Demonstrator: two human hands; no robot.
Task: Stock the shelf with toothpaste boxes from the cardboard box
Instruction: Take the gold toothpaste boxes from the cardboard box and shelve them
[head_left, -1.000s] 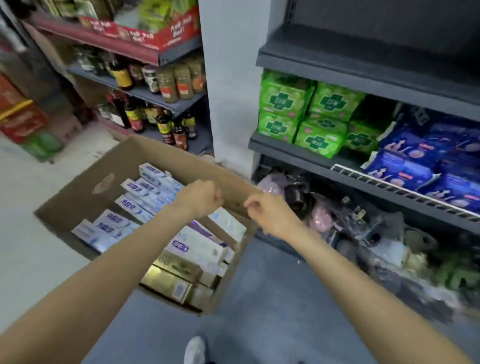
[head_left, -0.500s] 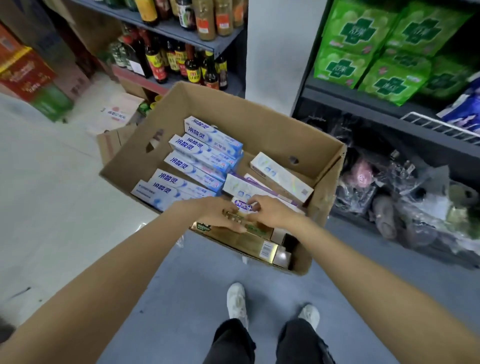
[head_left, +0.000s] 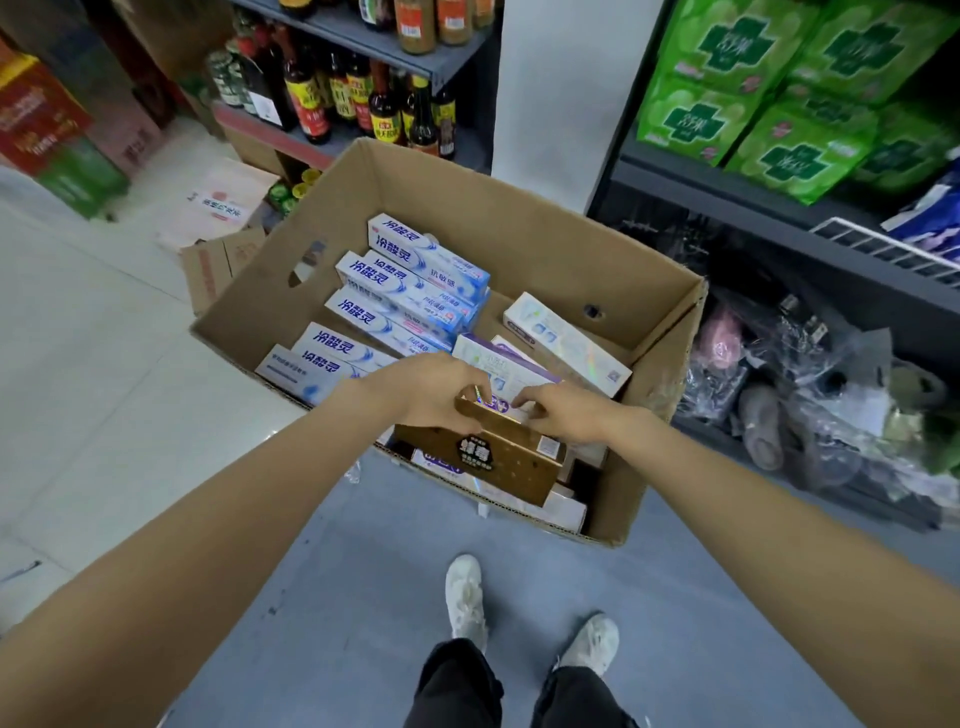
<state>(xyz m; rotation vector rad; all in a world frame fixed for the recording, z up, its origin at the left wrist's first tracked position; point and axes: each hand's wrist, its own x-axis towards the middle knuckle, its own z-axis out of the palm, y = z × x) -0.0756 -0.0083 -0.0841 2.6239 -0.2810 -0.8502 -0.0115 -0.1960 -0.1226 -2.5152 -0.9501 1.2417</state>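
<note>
- Hands at the near end of the cardboard box (head_left: 545, 244): left hand (head_left: 431, 389) and right hand (head_left: 569, 415) both grip a gold toothpaste box (head_left: 498, 457).
- Blue toothpaste boxes (head_left: 415, 280) lie stacked at its far left.

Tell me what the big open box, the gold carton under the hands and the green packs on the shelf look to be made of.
Big open box: plain brown corrugated cardboard, matte; fluted edges and punched handle holes show.
Gold carton: likely thin printed paperboard with a metallic gold finish; sharp folded corners, a slight sheen.
Green packs: probably soft plastic film wrap, glossy; the surfaces bulge and crease.
</note>
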